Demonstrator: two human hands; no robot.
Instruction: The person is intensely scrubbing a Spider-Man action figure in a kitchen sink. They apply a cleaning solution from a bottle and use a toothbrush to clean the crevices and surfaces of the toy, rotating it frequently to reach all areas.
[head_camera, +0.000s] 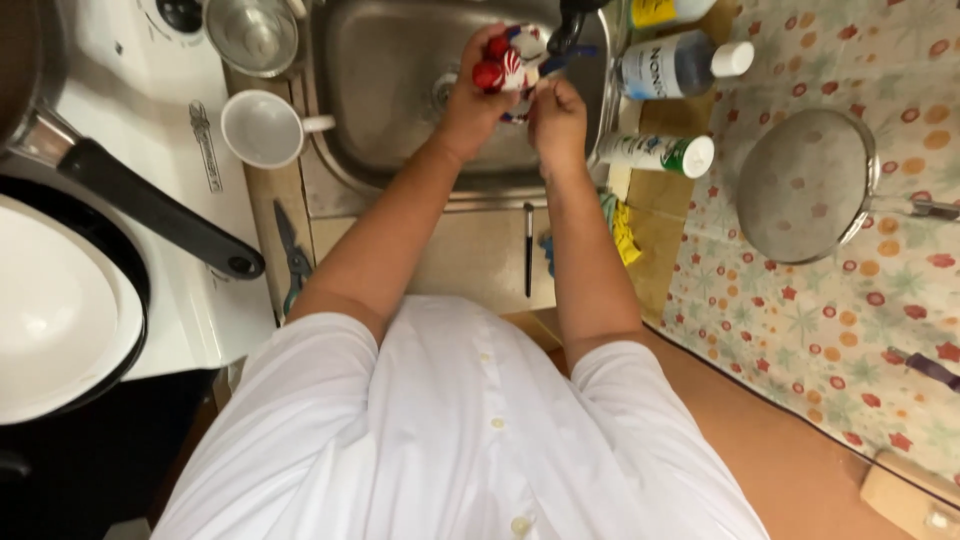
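Observation:
Over the steel sink my left hand grips a small red, white and blue striped object. My right hand is closed at the lower right side of the same object, fingers pinched against it. The black tap hangs just above both hands. What the object is cannot be made out.
A white mug and a steel pot stand left of the sink. A black-handled pan and a white plate sit on the stove. Bottles and a mesh strainer lie on the patterned cloth at right. Scissors rest on the counter's front.

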